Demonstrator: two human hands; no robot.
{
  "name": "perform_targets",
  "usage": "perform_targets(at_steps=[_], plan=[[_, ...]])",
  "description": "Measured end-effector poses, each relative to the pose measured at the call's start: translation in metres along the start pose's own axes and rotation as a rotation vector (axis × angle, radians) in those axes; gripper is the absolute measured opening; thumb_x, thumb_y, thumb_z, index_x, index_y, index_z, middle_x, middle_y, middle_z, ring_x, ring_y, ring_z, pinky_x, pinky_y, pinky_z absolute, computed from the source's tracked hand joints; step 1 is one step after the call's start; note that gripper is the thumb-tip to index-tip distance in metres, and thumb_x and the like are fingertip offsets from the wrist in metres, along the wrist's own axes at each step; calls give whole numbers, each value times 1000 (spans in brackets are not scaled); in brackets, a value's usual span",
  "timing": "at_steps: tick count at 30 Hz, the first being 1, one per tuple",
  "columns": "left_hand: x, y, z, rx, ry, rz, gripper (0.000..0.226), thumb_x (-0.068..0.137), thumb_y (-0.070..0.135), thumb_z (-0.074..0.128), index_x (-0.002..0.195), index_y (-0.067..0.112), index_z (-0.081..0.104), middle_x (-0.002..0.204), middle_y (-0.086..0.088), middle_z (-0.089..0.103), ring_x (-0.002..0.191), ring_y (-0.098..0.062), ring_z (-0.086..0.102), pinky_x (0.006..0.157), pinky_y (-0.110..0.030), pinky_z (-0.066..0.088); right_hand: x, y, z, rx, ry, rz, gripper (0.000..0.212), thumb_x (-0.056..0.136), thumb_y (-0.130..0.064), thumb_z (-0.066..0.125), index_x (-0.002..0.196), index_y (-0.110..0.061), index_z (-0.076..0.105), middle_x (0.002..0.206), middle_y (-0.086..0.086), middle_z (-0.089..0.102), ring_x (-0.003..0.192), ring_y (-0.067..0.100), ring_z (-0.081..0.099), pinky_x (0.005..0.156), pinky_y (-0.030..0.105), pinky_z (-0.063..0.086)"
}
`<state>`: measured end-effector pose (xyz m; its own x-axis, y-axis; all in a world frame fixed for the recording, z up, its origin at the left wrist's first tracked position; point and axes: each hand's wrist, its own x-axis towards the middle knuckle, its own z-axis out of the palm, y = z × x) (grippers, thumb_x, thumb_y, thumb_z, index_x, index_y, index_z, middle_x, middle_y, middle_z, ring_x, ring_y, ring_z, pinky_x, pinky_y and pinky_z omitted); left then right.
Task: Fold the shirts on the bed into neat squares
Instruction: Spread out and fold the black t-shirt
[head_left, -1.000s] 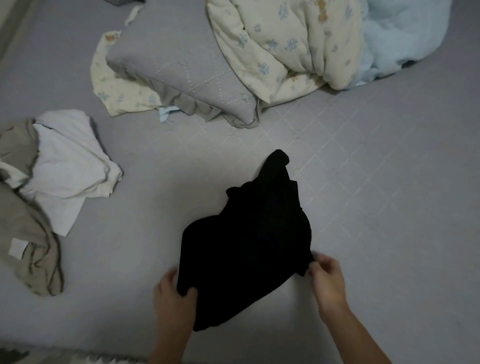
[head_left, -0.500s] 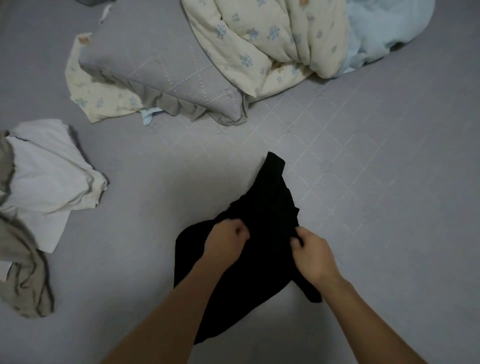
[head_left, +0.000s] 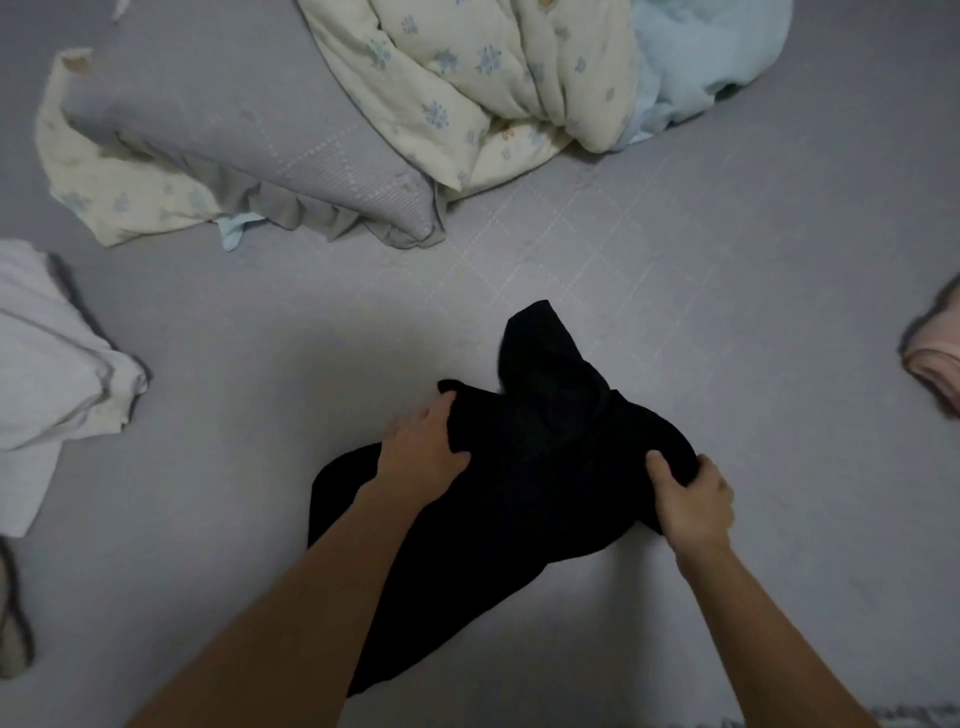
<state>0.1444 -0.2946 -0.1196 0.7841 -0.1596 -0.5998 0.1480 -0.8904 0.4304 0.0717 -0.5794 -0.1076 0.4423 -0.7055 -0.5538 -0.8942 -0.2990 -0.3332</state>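
Since half a second ago the two hands have drawn apart across the black shirt (head_left: 540, 467), spreading its upper part wider. The left hand (head_left: 423, 449) now sits at the shirt's left upper edge, the right hand (head_left: 693, 501) at its right edge, where before both were bunched close together near the middle.

The black shirt is soft, matte and limp, rumpled into an uneven shape with a rounded lobe sticking up beyond the hands and a long tail trailing down toward the person. It lies on the gray quilted bed cover (head_left: 675, 270), stitched in a diamond grid.

The left hand grips a fold of the shirt, fingers curled into the cloth. The right hand pinches the cloth, thumb on top and fingers wrapped under the edge.

Beyond the shirt lies a gray pillow (head_left: 249, 156) with a ruffled hem, and beside it a puffy cream floral comforter (head_left: 467, 93). Well to the shirt's left is a white garment (head_left: 47, 358), crumpled; far to its right, a pink cloth (head_left: 935, 358) at the frame's edge.
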Motion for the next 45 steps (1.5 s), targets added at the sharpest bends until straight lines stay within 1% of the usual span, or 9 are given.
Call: perform_targets(at_steps=[5, 11, 14, 17, 21, 27, 34, 38, 45], plan=[[-57, -38, 44, -46, -170, -155, 17, 89, 21, 55, 105, 16, 52, 102, -3, 66, 96, -24, 63, 76, -31, 49, -18, 16, 23, 569, -115, 435, 99, 71, -50, 82, 148, -15, 30, 148, 15, 40, 125, 41, 50, 101, 58, 46], [-133, -60, 99, -288, -429, -428, 61, 83, 40, 58, 134, 8, 47, 130, -13, 59, 118, -28, 57, 96, -32, 46, -25, -30, 48, 501, -310, 43, 39, 84, -14, 71, 122, -17, 63, 111, 10, 69, 96, 27, 66, 93, 44, 55], [-129, -66, 102, -324, -508, -439, 35, 88, 21, 62, 122, 15, 56, 117, -9, 65, 103, -21, 63, 86, -33, 47, -20, -64, 39, 398, -289, -222, 28, 72, -13, 66, 85, -38, 67, 84, -11, 72, 75, 9, 67, 67, 24, 56], [-97, -48, 74, -579, -183, -465, 19, 79, 22, 72, 92, 21, 59, 85, -4, 66, 72, -13, 63, 67, -31, 50, -6, -72, 27, 398, -226, -347, 41, 69, -17, 65, 89, -52, 59, 85, -21, 67, 80, -2, 65, 63, 11, 50], [-25, 24, 19, -649, 389, -186, 26, 82, 39, 69, 98, 36, 49, 99, 16, 57, 87, -4, 59, 68, -16, 44, 22, -44, 13, 477, -159, -59, 60, 80, -27, 78, 130, -19, 45, 119, 2, 59, 104, 24, 62, 90, 40, 54], [69, 90, 1, -222, 205, -57, 102, 79, 64, 64, 154, 24, 9, 150, -14, 31, 135, -34, 39, 111, -53, 34, 31, -4, 18, 605, -319, 132, 43, 86, -49, 69, 105, -11, 62, 96, 2, 71, 78, 19, 69, 63, 31, 54], [60, 35, 1, -769, 456, -311, 23, 94, 19, 50, 110, 7, 62, 96, -11, 65, 91, -26, 62, 78, -38, 54, 36, -50, 16, 644, -249, 55, 15, 87, -6, 60, 90, -20, 56, 100, 9, 65, 90, 28, 66, 76, 40, 56], [4, -25, -49, -1468, 643, -340, 32, 94, 3, 42, 83, 20, 68, 70, 0, 64, 68, -16, 61, 58, -23, 52, 34, -60, 7, 630, -65, -86, 28, 76, -1, 51, 85, -28, 54, 89, 5, 63, 77, 22, 60, 64, 34, 49], [-6, -88, -87, -1650, 565, -567, 19, 98, 17, 43, 85, 15, 56, 80, -1, 57, 71, -17, 59, 62, -27, 49, 39, -69, 31, 431, -69, -38, 48, 84, -3, 54, 130, -16, 48, 122, 15, 62, 96, 28, 62, 86, 44, 53]])
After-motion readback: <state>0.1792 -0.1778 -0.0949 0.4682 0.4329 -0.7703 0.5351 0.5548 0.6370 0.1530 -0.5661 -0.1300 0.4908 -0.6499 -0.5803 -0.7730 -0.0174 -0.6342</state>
